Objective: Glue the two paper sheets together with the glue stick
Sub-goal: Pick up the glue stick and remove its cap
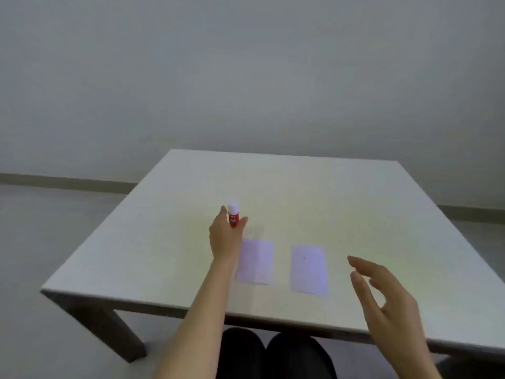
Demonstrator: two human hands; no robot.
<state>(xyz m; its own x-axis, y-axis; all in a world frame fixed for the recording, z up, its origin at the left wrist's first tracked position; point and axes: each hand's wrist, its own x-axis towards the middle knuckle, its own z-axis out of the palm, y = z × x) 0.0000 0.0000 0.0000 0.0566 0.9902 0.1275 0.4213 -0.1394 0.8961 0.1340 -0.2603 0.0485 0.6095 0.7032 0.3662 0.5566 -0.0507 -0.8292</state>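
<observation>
Glue stick (233, 216) — red body, white cap on top — stands upright in the grasp of the left hand (224, 236), pinched between the thumb on its right side and the fingers on its left. Whether its base touches the table (382, 214) or hangs just above it cannot be told, as the hand covers the lower end.

Just nearer than that grip, and slightly to its right, lies the left paper sheet (257, 261), flat on the tabletop, its left edge partly hidden under the wrist and forearm. Further right of the grip, apart from the first by a narrow strip of bare table, lies the right paper sheet (309, 269), also flat, nothing covering it. Both are pale, lilac-tinted rectangles with their long sides running away from the person.

The right hand (382, 299) hovers released, fingers spread and loosely curved, grasping nothing — well to the right of the grip, near the right sheet but not touching it.

Dark-clothed knees (273, 354) show below the near table edge.
</observation>
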